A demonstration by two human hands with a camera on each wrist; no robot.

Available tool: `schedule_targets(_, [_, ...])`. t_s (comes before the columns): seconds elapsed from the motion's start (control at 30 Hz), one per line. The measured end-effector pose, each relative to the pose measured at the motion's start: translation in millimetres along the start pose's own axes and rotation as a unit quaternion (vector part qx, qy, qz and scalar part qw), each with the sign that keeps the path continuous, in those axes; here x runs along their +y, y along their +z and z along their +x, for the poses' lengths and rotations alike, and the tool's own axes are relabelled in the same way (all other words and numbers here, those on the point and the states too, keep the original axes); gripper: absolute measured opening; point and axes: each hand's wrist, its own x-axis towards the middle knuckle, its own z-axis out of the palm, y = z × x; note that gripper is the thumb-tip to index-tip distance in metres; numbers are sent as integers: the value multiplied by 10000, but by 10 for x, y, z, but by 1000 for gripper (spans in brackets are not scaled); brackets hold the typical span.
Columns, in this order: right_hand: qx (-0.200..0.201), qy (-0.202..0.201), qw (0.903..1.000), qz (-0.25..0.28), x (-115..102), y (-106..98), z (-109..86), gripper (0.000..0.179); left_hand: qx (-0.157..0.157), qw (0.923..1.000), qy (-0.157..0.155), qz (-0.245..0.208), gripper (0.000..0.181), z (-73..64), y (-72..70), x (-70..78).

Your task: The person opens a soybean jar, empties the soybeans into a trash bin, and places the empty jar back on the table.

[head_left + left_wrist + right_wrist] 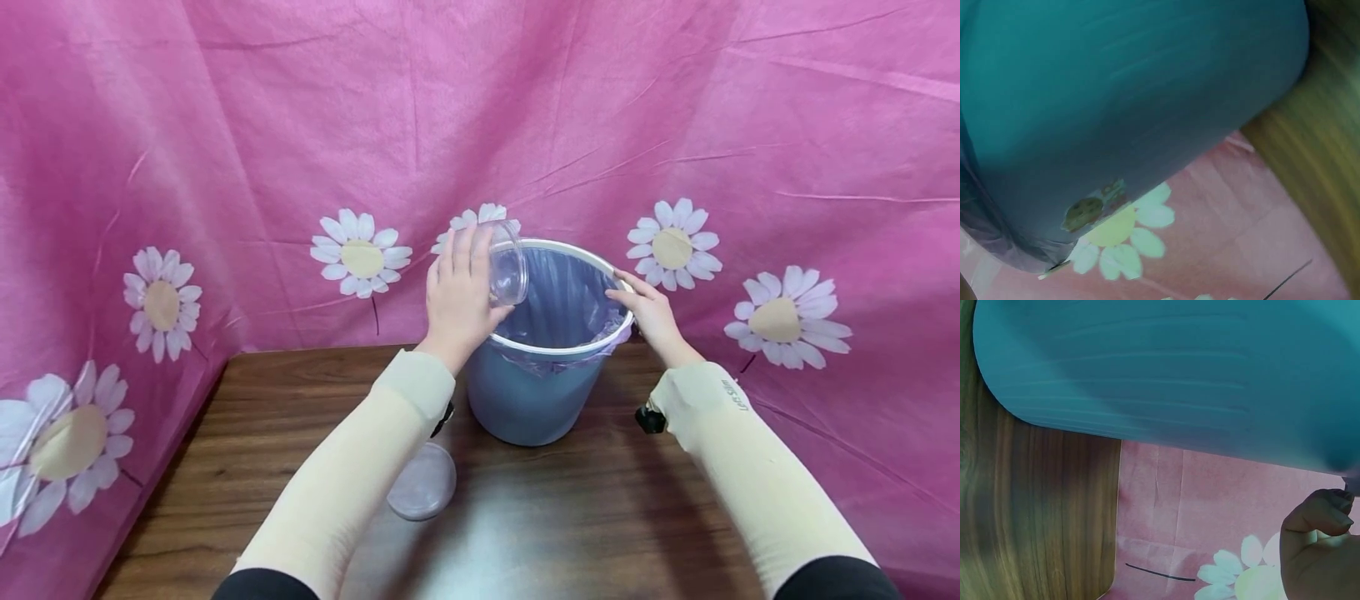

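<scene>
My left hand [459, 296] grips a clear round plastic tub [510, 265] tipped on its side, its mouth turned toward the bin at the left of the rim. A blue trash bin [528, 408] with a white rim stands upright on the table, lined with a thin purple bag [566, 292]. On the far right of that rim, my right hand [651, 315] pinches the edge, thumb and fingers on either side. In the right wrist view, curled fingers [1322, 519] show beside the bin's wall [1166, 369]. The left wrist view shows mostly the bin's wall [1135, 81]; the left hand is hardly visible there.
A clear round lid [423, 482] lies flat on the brown wooden table [570, 517], in front of the bin and near my left forearm. A pink cloth [300, 125] with white daisies hangs behind the table and along both sides.
</scene>
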Motion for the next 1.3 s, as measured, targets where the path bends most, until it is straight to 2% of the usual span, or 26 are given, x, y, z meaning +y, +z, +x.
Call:
schedule_targets(0.13, [52, -60, 9996, -282, -27, -24, -32, 60, 29, 9972, -429, -606, 112, -20, 7, -14])
schedule_targets(0.3, [460, -258, 9959, -740, -69, -91, -88, 57, -56, 9891, -850, -1197, 115, -20, -50, -11])
schedule_targets(0.43, [677, -226, 9956, -599, -153, -114, -148, 57, -42, 9773, -1266, -1697, 119, -41, -123, -16])
schedule_targets(0.53, [804, -191, 9961, -306, -246, -130, -190, 57, 49, 9683, -1472, -2017, 119, -64, -180, -19])
schedule_targets(0.63, [836, -201, 9963, 89, -342, -132, -221, 49, 70, 9608, -1649, -2226, 119, -94, -247, -25])
schedule_targets(0.73, [788, -262, 9957, 417, -413, -130, -241, 33, 40, 9570, -1753, -2310, 118, -118, -306, -33])
schedule_targets(0.8, [767, -284, 9958, 411, -446, -125, -257, 26, -13, 9572, -1768, -2293, 118, -123, -329, -40])
schedule_targets(0.93, [748, -422, 9962, 159, -458, -113, -264, 36, -72, 9596, -1672, -2261, 117, -107, -340, -48])
schedule_targets(1.03, [729, -524, 9959, -116, -431, -93, -266, 46, -129, 9672, -1436, -2091, 117, -87, -321, -61])
schedule_targets(1.2, [791, -707, 9917, -721, -370, -80, -265, 48, -108, 9881, -610, -1404, 114, -50, -276, -101])
schedule_targets(1.3, [792, -721, 9882, -1092, -328, -93, -260, 47, 83, 9960, 16, -892, 109, -26, -261, -128])
